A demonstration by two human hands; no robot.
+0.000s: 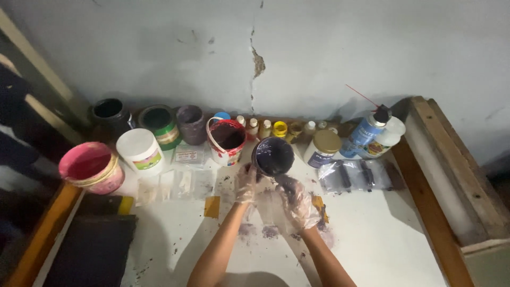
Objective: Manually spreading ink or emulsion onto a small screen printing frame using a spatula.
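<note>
Both my hands wear thin clear plastic gloves stained purple. My left hand grips the near left side of a round tub of dark purple paint, tilting it toward me over the white table. My right hand is curled just below the tub; I cannot tell what it holds. Purple smears mark the table below my hands.
Along the wall stand a pink bucket, a white lidded jar, a green-banded tub, a grey tub, a red paint pail, small bottles, a spray can. Plastic bags lie right; a wooden frame borders the table.
</note>
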